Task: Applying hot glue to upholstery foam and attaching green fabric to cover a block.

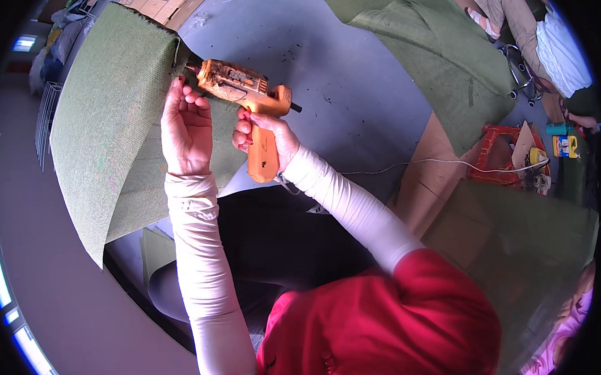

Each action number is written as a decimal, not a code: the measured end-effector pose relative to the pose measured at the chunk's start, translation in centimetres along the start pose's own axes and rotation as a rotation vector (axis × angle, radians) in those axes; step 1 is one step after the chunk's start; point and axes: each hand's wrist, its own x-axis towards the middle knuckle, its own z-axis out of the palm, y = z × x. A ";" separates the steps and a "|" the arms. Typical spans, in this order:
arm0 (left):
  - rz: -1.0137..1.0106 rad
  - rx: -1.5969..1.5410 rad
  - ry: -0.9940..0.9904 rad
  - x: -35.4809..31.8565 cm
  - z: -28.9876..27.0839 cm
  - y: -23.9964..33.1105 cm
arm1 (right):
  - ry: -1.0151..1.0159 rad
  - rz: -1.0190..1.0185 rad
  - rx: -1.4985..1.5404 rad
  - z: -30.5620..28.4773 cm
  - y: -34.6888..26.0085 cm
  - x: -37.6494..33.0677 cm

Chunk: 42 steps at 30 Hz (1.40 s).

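My right hand (271, 136) is closed around the handle of an orange hot glue gun (242, 86), whose body is stained dark. A dark stick pokes out of its rear end, and its nozzle points left at the edge of a raised green woven mat (109, 109). My left hand (188, 129) is at that edge, just below the nozzle. Its thumb and curled fingers are pinched at the mat's edge; the exact contact is partly hidden. Dark marks run along the mat's upper edge, down to the corner by the nozzle.
Green sheeting (429, 61) and brown cardboard (430, 168) cover parts of the grey floor (350, 98), which has dark crumbs. A white cord (420, 161) runs right, past a red plastic stool (490, 154) and a yellow container (565, 146). Another person (559, 55) is at upper right, and a pink sleeve (562, 340) at lower right.
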 end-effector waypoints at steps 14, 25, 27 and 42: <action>0.030 0.061 0.037 0.4 0.2 0.4 | -0.095 0.049 0.244 -1.8 1.1 1.8; 0.027 0.054 0.024 0.7 -0.1 0.3 | -0.078 0.024 0.107 -2.0 0.5 1.7; 0.043 0.064 0.033 0.6 0.0 0.4 | -0.089 0.027 0.081 -2.0 0.5 1.7; 0.115 0.110 0.117 0.7 -0.2 0.3 | 0.049 -0.091 -0.169 -0.7 -0.9 0.7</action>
